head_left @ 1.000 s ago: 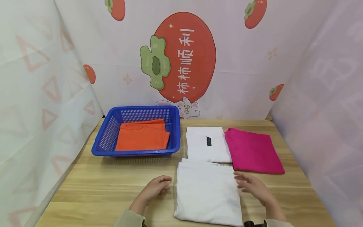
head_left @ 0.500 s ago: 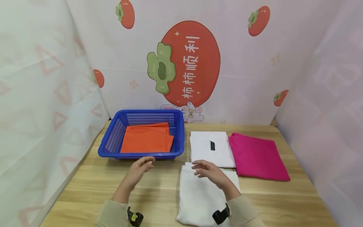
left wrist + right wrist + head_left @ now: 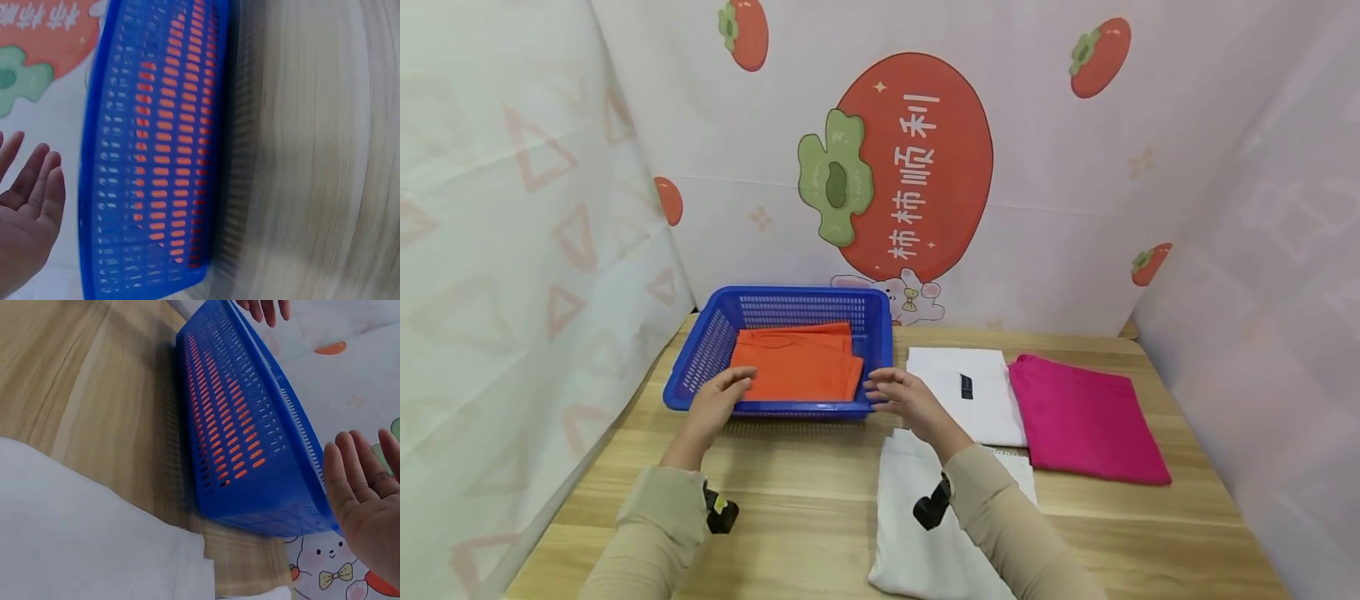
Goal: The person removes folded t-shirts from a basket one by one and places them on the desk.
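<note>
A blue slatted plastic basket (image 3: 880, 333) stands at the back left of the table with a folded orange cloth garment (image 3: 793, 367) inside. Over its front left part hovers my left hand (image 3: 715, 404), fingers loosely extended and holding nothing. At the basket's front right corner is my right hand (image 3: 913, 402), also empty, its fingers relaxed and pointing left. In the left wrist view, orange shows through the slots of the basket (image 3: 169, 156). Under my right forearm lies a folded white garment (image 3: 917, 533), partly covered by the sleeve.
Behind that garment lies another folded white garment with a black label (image 3: 966, 387). A folded magenta garment (image 3: 1090, 417) sits to its right, overlapping its edge. Printed white curtains close off the back and both sides of the wooden table (image 3: 790, 517).
Both hands have moved forward and left, from either side of the near white garment to the basket. The head view has shifted slightly. The garments and basket stay in place.
</note>
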Tool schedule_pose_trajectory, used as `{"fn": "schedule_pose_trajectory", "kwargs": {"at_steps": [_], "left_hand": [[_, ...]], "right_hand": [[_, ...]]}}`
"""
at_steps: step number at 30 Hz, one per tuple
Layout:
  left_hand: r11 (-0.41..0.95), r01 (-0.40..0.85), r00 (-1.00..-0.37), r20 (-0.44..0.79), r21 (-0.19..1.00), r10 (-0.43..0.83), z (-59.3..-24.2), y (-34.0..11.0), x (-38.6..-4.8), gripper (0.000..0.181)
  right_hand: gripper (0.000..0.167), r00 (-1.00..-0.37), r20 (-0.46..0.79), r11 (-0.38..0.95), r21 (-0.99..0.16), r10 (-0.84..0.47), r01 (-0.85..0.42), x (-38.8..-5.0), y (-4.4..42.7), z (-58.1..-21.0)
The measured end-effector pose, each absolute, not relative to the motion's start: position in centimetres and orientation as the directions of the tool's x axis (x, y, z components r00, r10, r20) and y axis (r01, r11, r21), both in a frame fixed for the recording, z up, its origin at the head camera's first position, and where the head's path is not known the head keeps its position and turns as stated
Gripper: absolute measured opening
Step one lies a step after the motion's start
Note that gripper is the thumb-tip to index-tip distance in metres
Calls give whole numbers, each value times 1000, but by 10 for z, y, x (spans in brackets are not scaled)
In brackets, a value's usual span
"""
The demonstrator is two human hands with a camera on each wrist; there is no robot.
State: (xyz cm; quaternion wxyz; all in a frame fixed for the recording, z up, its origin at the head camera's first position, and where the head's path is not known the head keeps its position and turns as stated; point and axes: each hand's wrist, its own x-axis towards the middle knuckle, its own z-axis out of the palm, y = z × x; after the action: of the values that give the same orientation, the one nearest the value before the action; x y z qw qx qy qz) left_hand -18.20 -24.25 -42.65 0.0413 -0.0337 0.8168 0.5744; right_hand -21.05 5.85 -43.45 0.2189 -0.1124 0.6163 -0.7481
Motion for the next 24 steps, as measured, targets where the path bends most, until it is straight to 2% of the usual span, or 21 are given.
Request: {"fn": "schedule_pose_trajectory", "kwargs": {"at_steps": [6, 9, 13, 17, 21, 24], "left_hand": [[330, -212, -977, -190, 920, -97, -427, -248, -205, 40], [341, -253, -967, -232, 905, -102, -431, -251, -219, 40], [453, -271, -963, -244, 849, -117, -438, -257, -235, 39], [573, -322, -946, -278, 753, -166, -440, -259, -244, 40], [653, -354, -928, -335, 669, -160, -457, -273, -262, 41], [707, -296, -946, -298, 642, -125, -513, -305, -300, 36]], "right_hand": [[35, -875, -219, -136, -943, -432, 303, -236, 42, -427], [37, -876, -255, -150, -928, -410, 341, -244, 30, -430], [41, -863, -340, -144, -898, -374, 416, -249, 14, -428], [45, -843, -465, -19, -873, -272, 488, -258, -2, -430], [43, -845, -517, 139, -854, -138, 501, -278, -18, -461], [47, -839, -536, 169, -839, -95, 517, -311, -26, -518]]}}
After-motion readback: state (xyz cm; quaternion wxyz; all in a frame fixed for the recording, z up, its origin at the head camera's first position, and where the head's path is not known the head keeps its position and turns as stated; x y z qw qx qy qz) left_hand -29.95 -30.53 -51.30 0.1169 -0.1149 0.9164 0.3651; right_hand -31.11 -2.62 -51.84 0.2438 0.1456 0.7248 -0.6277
